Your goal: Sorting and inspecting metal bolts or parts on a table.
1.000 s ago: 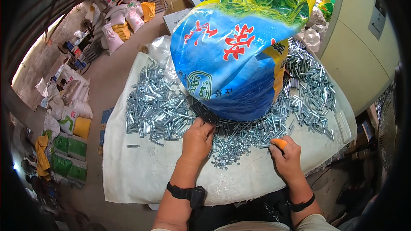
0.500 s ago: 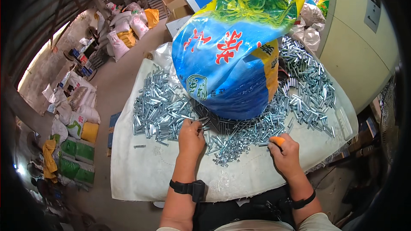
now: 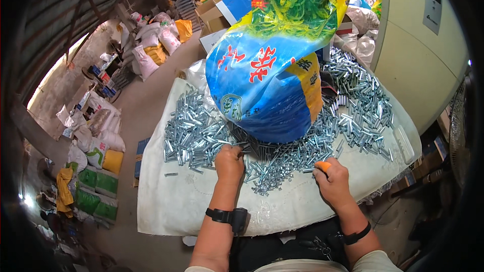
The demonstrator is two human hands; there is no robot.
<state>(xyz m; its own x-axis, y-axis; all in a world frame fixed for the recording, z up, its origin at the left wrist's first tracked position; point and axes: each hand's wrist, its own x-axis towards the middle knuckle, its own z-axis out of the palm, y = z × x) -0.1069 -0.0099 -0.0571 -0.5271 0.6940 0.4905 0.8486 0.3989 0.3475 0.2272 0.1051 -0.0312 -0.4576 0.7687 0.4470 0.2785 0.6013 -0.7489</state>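
Note:
My left hand (image 3: 230,162) is closed at the front edge of a pile of silver bolts (image 3: 190,133); what its fingers hold, if anything, is hidden. At the right, my right hand (image 3: 334,180) pinches a short silver bolt (image 3: 307,171), its end sticking out leftward. An orange finger cover (image 3: 322,165) sits on one of its fingers. Between the hands lie small silver nuts (image 3: 267,184) with loose bolts among them. Behind them a blue, green and yellow printed sack (image 3: 267,100) lies mouth-down over the metal pieces. More silver metal pieces (image 3: 365,113) spread at the far right.
A whitish cloth (image 3: 181,204) covers the work surface. A single bolt (image 3: 171,174) lies apart at the left, and a clear plastic strip (image 3: 403,143) at the right edge. A pale green cabinet (image 3: 408,55) stands close on the right. Filled sacks (image 3: 146,60) stand along the left.
The view has shifted slightly, moving the table's left side to the right in the picture. My left fingers are bunched tighter over the bolts; my right hand stays nearly in place.

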